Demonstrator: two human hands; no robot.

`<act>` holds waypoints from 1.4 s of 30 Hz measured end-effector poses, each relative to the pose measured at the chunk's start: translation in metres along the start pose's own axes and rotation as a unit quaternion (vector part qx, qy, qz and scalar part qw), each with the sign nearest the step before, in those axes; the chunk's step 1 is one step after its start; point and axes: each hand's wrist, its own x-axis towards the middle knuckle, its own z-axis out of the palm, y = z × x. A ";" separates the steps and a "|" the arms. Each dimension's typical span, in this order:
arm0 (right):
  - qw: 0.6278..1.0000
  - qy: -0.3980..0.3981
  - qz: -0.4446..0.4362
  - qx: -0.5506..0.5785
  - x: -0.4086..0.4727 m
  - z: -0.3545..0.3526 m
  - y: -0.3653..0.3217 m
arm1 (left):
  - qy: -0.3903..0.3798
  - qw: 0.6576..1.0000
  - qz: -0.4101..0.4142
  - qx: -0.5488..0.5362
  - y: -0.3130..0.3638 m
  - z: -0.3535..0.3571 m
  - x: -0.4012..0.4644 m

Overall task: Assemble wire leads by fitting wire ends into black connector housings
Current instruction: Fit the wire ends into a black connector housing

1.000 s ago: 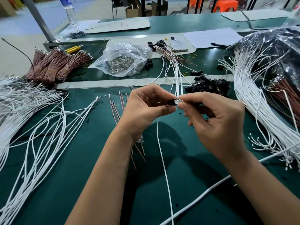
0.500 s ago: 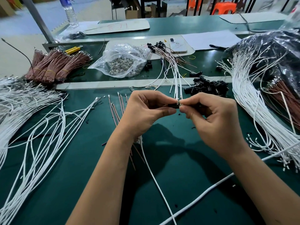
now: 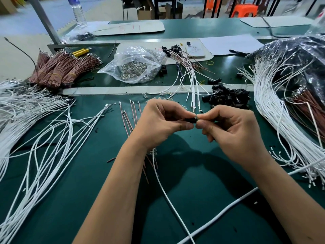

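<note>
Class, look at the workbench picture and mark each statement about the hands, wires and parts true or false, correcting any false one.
1. Both hands pinch one small black housing between them. True.
2. The left hand lies flat on the mat. False: it is raised, its fingertips meeting those of the right hand.
3. The loose pile of housings lies beyond the right hand. True.
4. The clear bag holds white wires. False: it holds small metal parts.
5. The banded brown wire bundles lie at the far left. True.
6. The phone lies in the person's hand. False: it rests on a pad at the back.
</note>
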 end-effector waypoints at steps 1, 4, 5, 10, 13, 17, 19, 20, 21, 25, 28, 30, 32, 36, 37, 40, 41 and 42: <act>1.000 -0.003 0.001 0.002 0.000 0.001 0.000 | 0.000 1.000 -0.001 0.000 0.000 0.000 0.000; 0.999 0.000 0.004 0.032 -0.001 0.003 -0.001 | 0.002 1.000 0.000 -0.007 -0.001 0.000 -0.001; 0.999 0.000 0.007 0.046 0.000 0.003 -0.002 | 0.003 1.000 0.001 -0.011 -0.002 0.001 -0.001; 0.996 0.011 0.018 0.085 0.002 0.004 0.000 | 0.017 1.000 0.011 -0.022 -0.004 0.007 0.000; 0.989 0.032 0.040 0.137 0.003 0.005 0.001 | 0.032 0.999 0.015 -0.032 -0.004 0.011 0.001; 0.981 0.049 0.067 0.175 0.004 0.005 0.001 | 0.042 0.998 0.017 -0.044 -0.004 0.010 0.003; 0.981 0.053 0.064 0.178 0.003 0.006 0.001 | 0.039 0.998 0.021 -0.046 -0.004 0.010 0.002; 0.980 0.053 0.063 0.179 0.003 0.006 0.000 | 0.038 0.998 0.022 -0.046 -0.005 0.010 0.002; 0.981 0.049 0.061 0.180 0.003 0.006 0.000 | 0.039 0.998 0.022 -0.045 -0.005 0.010 0.002; 0.984 0.044 0.049 0.165 0.002 0.008 0.000 | 0.043 0.997 0.020 -0.057 -0.009 0.011 0.002; 0.985 0.051 0.046 0.158 0.002 0.008 0.001 | 0.049 0.997 0.017 -0.062 -0.009 0.014 0.002; 0.986 0.056 0.048 0.152 0.002 0.008 0.002 | 0.058 0.996 0.015 -0.065 -0.009 0.014 0.003; 0.987 0.062 0.053 0.137 0.003 0.008 0.004 | 0.076 0.995 0.003 -0.060 -0.008 0.016 0.003; 0.980 0.066 0.119 0.144 0.002 0.014 0.002 | 0.171 0.982 -0.040 -0.076 -0.002 0.028 0.008; 0.979 0.048 0.141 0.138 0.002 0.017 0.001 | 0.198 0.972 -0.054 -0.112 0.001 0.032 0.010; 0.976 -0.063 0.182 0.097 -0.001 0.029 -0.003 | 0.249 0.930 -0.097 -0.252 0.014 0.044 0.024; 0.972 -0.093 0.191 0.101 -0.002 0.033 -0.005 | 0.261 0.917 -0.107 -0.283 0.019 0.047 0.031; 0.966 -0.107 0.202 0.118 -0.002 0.035 -0.009 | 0.271 0.906 -0.115 -0.305 0.023 0.049 0.037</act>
